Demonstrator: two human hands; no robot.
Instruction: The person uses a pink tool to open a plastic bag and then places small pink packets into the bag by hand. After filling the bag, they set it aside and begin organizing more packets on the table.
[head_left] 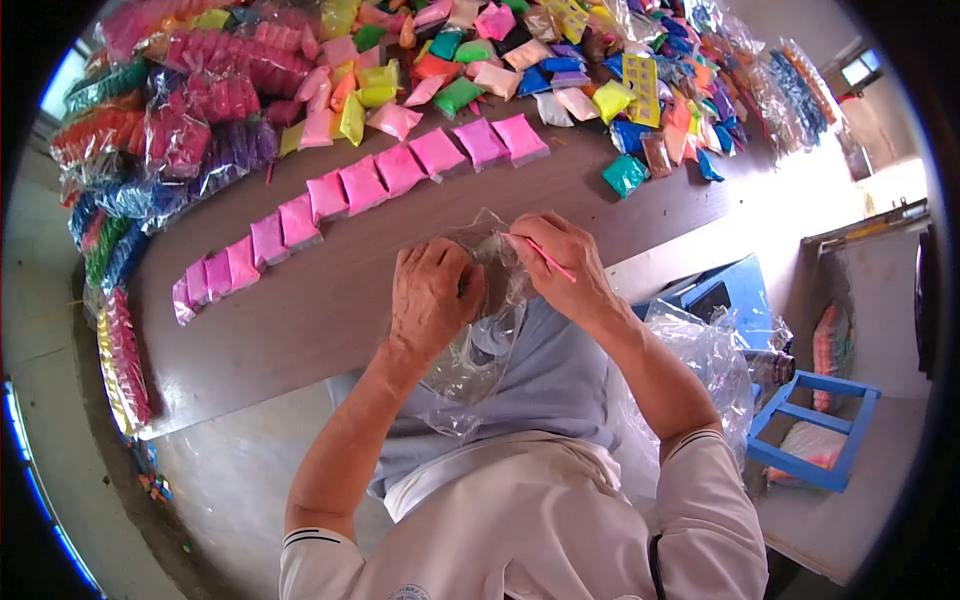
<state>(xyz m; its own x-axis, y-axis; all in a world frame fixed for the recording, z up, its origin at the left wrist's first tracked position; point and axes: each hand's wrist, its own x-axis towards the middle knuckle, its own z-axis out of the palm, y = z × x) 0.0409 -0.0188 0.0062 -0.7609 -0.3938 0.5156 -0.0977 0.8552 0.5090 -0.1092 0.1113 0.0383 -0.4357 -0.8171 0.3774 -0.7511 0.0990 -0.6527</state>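
Observation:
Over my lap, at the table's near edge, hangs a clear plastic bag (pixel 470 375). My left hand (pixel 432 292) is closed on its left side, fingers curled in. My right hand (pixel 562 262) pinches the bag's upper right edge and also holds a thin pink stick (pixel 548 258), which slants across the fingers. Beyond both hands, a slanting row of small pink and purple packets (pixel 362 186) lies side by side on the brown table (pixel 300 340). What my left fingertips grip is partly hidden.
Bundled packets in plastic (pixel 200 110) are stacked at the left. Loose multicoloured packets (pixel 490 75) heap along the back, with a yellow sheet (pixel 640 90) among them. To my right are a crumpled clear plastic bag (pixel 700 360), a blue box (pixel 735 295) and a blue frame (pixel 850 440).

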